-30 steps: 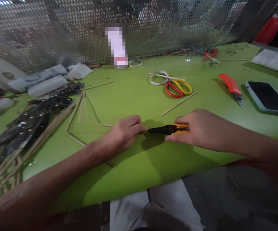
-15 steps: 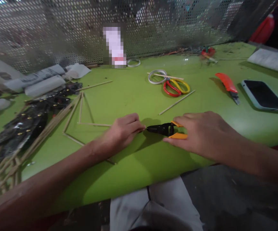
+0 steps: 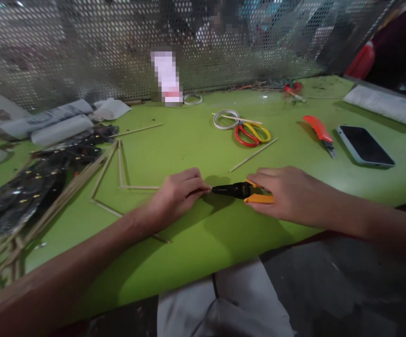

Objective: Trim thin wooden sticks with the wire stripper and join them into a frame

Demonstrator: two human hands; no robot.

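Note:
My left hand (image 3: 180,193) is closed in a pinch on a thin wooden stick (image 3: 140,187), which runs out to the left and meets other sticks in an angled stick frame (image 3: 99,180) on the table. In my right hand (image 3: 290,194) are long-nosed pliers (image 3: 231,189) with a black head and orange handles. The tips of the pliers meet the left fingertips. What lies between the jaws is too small to make out.
Beyond the hands lie a loose stick (image 3: 254,155), red-and-yellow-handled scissors (image 3: 247,135) and a tape roll (image 3: 218,125). An orange cutter (image 3: 318,131) and phone (image 3: 366,146) are at right. Bundled sticks (image 3: 62,199) and black plastic (image 3: 45,180) lie left. A perforated metal screen (image 3: 101,56) stands behind.
The head view has shifted slightly, so the phone, cutter and scissors appear further left. Both hands keep their grips, and the pliers' tips stay at the left fingertips.

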